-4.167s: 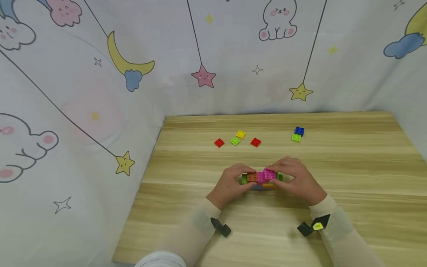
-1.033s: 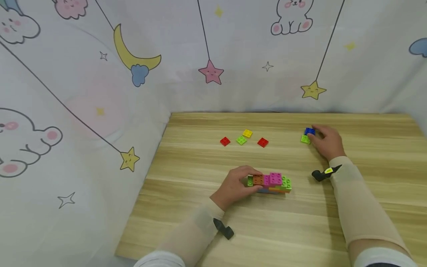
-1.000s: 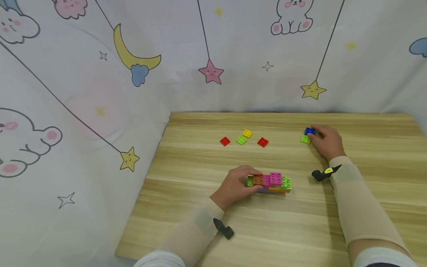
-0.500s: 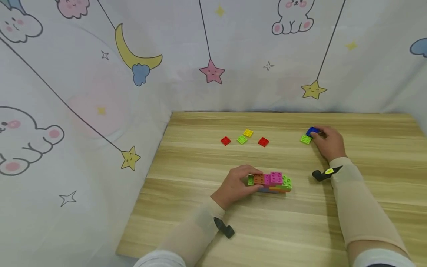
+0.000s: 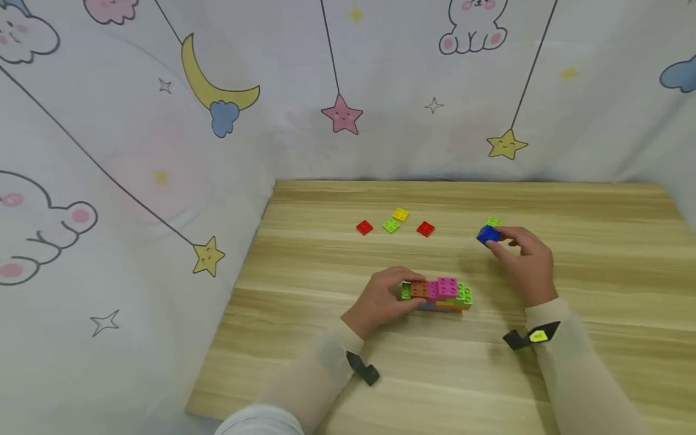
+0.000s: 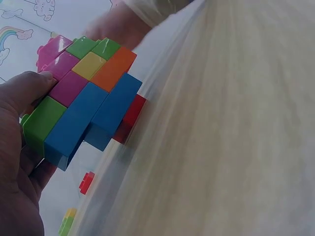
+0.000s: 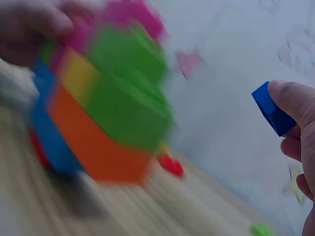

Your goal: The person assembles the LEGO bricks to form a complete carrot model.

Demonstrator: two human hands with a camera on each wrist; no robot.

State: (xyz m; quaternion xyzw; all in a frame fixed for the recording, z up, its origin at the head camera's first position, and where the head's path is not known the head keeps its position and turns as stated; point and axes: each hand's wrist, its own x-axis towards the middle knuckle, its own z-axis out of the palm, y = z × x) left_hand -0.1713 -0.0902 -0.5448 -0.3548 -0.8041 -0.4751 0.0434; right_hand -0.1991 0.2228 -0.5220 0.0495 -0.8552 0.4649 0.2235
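Note:
A stacked block build [image 5: 447,289] of pink, brown, green, orange, yellow and blue bricks stands on the table. My left hand [image 5: 383,299] grips its left end, thumb on the near side and fingers on the far side. In the left wrist view, the build [image 6: 83,98] shows blue bricks low down, with a red one underneath. A blue building brick [image 5: 488,235] is pinched between the thumb and fingers of my right hand [image 5: 526,266], raised off the table. The right wrist view shows this blue brick [image 7: 273,110] held at the fingertips.
Behind the build lie two red bricks [image 5: 364,227], a lime brick [image 5: 391,225] and a yellow brick [image 5: 400,214]. Another lime brick [image 5: 493,222] sits just beyond my right hand. A patterned white curtain [image 5: 391,145] borders the table's back and left sides.
Earlier, both hands were on the build. My right hand then reached to the blue brick beside the lime one, picked it up and brought it nearer. My left hand stays on the build.

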